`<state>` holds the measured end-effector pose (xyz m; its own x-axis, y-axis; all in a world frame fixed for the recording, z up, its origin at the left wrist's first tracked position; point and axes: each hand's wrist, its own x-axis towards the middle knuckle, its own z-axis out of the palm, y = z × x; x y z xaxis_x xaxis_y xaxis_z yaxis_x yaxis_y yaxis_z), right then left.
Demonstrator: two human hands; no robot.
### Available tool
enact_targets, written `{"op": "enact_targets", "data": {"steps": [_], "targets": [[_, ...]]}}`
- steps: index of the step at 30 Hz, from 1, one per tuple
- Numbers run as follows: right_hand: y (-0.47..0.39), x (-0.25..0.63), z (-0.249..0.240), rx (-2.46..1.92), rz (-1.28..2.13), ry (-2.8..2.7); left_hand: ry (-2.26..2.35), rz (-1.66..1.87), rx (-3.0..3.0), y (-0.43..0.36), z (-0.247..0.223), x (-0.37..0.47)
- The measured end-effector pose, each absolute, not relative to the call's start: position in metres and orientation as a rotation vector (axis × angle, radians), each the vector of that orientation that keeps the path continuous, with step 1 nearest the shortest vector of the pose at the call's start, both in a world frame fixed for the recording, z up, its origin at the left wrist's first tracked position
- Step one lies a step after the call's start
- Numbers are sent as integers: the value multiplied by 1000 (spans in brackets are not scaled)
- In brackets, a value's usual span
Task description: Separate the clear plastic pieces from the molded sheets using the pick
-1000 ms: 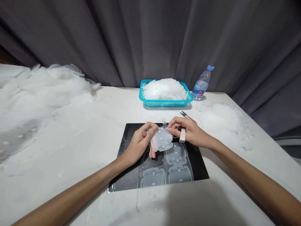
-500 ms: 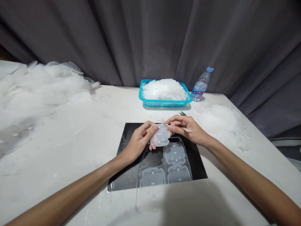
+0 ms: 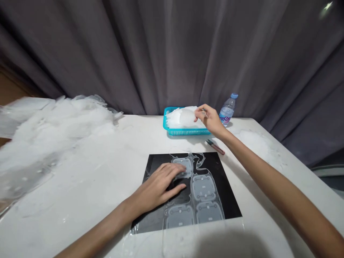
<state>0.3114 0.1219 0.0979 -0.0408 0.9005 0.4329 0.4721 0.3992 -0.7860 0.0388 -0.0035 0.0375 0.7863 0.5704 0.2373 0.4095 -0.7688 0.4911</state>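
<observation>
My right hand (image 3: 212, 120) is over the blue plastic basket (image 3: 185, 132), thumb and fingers pinched at the edge of a thin translucent rounded piece (image 3: 186, 116). Beneath that piece is a heap of similar whitish pieces filling the basket. My left hand (image 3: 158, 183) lies palm down with fingers spread, its fingertips on a clear moulded sheet (image 3: 203, 187). Several rounded panels with small holes and lines show in this sheet, and parts of it are cut away. Under the sheet is a black mat (image 3: 231, 204). Thread snips (image 3: 215, 147) lie behind the mat, below my right wrist.
A large pile of translucent sheets (image 3: 67, 125) spreads over the table's left side. On the right is a smaller whitish heap (image 3: 254, 143). A water bottle (image 3: 228, 110) stands just right of the basket, and a grey curtain (image 3: 150, 53) hangs behind the table.
Both hands held a piece over the mat earlier. My right hand has carried it forward to the basket and put down the snips. My left hand has let go and rests on the sheet.
</observation>
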Motion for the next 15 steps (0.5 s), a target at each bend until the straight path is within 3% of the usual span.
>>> {"op": "enact_targets", "data": {"steps": [8, 15], "targets": [[180, 270, 117, -1421, 272, -1761, 661, 497, 2740, -9, 39, 29], [92, 277, 94, -1176, 51, -1972, 557, 470, 2733, -7, 35, 23]]}}
